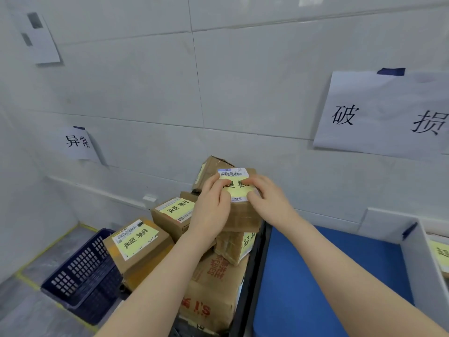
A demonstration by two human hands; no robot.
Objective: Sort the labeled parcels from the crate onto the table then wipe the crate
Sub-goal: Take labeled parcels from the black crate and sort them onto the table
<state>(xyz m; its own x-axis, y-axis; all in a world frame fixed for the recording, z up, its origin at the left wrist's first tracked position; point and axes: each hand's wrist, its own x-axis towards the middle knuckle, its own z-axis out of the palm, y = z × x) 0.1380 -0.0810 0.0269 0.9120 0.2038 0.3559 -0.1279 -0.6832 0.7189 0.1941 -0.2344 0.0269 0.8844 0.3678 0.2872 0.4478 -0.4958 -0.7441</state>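
Nearest my view, the big printed carton [213, 288] stands at the foot of the pile, hard against a black edge [252, 276] on its right. I cannot tell whether that edge is crate wall or table border. Right of it, the blue table [328, 276] gives an open surface as far as a white divider [422, 251] at its right edge, the widest room for moving I can see. Past the divider, only a corner of a yellow-labelled box [441, 254] shows.

Down on the floor to the left, a dark blue basket [82, 276] sits inside yellow tape lines [48, 249], just beside the pile. Above it a tilted parcel [138, 242] overhangs the basket's rim, with a second parcel [172, 215] behind it; both carry yellow labels.

At the pile's top, my left hand [211, 210] and right hand [269, 203] grip the top parcel [243, 215]. The fingers curl over its yellow label [239, 188] from the left and right edges (a firm two-sided hold). It sits over a lower labelled parcel [235, 246]; whether it rests there or hangs lifted, I cannot tell.

Behind it a tilted brown box [211, 166] leans close to the tiled wall. On that wall a small paper sign [77, 142] hangs at the left and a large paper sign [384, 115] above the table's far edge.
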